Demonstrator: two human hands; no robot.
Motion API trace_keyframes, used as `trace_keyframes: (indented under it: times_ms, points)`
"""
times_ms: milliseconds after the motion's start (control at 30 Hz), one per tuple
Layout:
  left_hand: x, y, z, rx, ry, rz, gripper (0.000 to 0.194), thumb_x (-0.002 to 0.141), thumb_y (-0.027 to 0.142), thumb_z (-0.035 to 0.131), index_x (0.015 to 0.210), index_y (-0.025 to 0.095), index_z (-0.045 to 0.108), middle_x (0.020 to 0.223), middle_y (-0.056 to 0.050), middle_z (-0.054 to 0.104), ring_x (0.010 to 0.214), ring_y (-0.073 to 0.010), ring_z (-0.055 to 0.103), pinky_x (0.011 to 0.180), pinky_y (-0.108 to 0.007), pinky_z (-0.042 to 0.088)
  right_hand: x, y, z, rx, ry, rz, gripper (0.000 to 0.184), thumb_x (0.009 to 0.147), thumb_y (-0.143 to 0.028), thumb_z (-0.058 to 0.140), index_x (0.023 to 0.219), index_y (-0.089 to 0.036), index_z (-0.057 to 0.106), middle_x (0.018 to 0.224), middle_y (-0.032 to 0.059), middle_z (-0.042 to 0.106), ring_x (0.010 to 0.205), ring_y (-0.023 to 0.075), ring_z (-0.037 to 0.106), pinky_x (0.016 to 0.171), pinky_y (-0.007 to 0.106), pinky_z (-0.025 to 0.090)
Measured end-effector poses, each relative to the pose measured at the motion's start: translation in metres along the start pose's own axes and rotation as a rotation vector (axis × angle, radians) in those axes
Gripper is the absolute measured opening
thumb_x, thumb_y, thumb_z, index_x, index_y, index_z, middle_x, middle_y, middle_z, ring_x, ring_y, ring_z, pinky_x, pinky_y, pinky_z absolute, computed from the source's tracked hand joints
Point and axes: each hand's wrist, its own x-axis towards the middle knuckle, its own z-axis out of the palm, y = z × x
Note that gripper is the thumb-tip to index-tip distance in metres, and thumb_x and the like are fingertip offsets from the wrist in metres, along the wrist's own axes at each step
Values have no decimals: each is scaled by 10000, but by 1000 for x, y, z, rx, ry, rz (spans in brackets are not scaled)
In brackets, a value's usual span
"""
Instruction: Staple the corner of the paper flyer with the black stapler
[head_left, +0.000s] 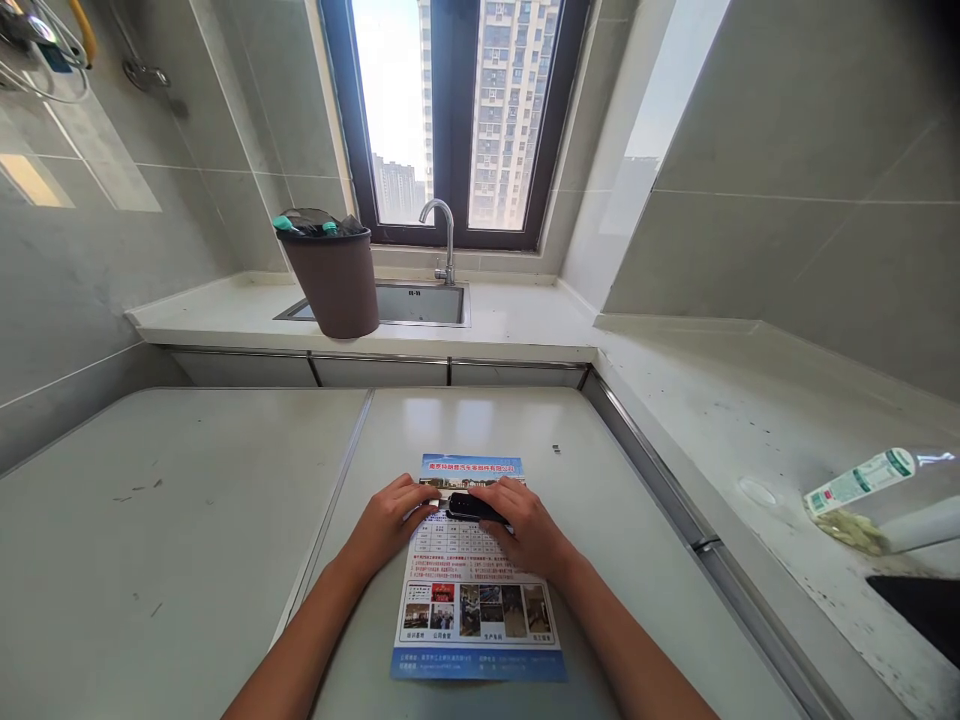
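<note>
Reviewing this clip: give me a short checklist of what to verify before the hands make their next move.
1. Right hand holding the black tool: ok.
2. Left hand gripping the tool's silver end: cannot tell; its fingertips are there, but the contact is too small to make out.
3. Leaflet printed side up on the table: ok.
4. Leaflet fully uncovered: not ok; the hands and tool hide part.
5. Small grey pieces apart from both hands: ok.
</note>
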Motion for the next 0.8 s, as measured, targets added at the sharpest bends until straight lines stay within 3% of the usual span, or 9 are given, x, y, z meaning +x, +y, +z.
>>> trace_keyframes:
  times_ms: [400,567,700,800]
  points:
    - [1,-5,-7,-23,-10,70,148,978,253,623,1011,275,765,1088,-14,791,861,-184,635,773,-336,523,-2,4,-9,129,66,49,417,954,-247,601,1369,-263,566,1186,88,716,1021,265,618,924,459,512]
    - [-1,-7,-6,-71,13,38,96,951,227,664,984,264,745,949,-3,785,826,-175,629,787,-327,490,-2,6,-22,236,80,74,367,940,-287,640,1306,-271,631,1091,75,734,969,247,635,872,420,527]
    - [0,4,-1,-166,-17,-40,269,853,245,787,1102,253,688,902,11,746,809,-164,612,756,-289,486,-1,0,-14,305,50,57,364,905,-314,684,1265,-263,663,1044,70,741,930,237,645,842,399,523]
    - [1,12,0,-196,-55,34,263,795,273,841,997,227,678,884,9,725,790,-160,603,743,-280,476,2,-7,-2,328,4,3,383,888,-305,682,1268,-257,665,1061,71,746,926,240,646,855,403,512]
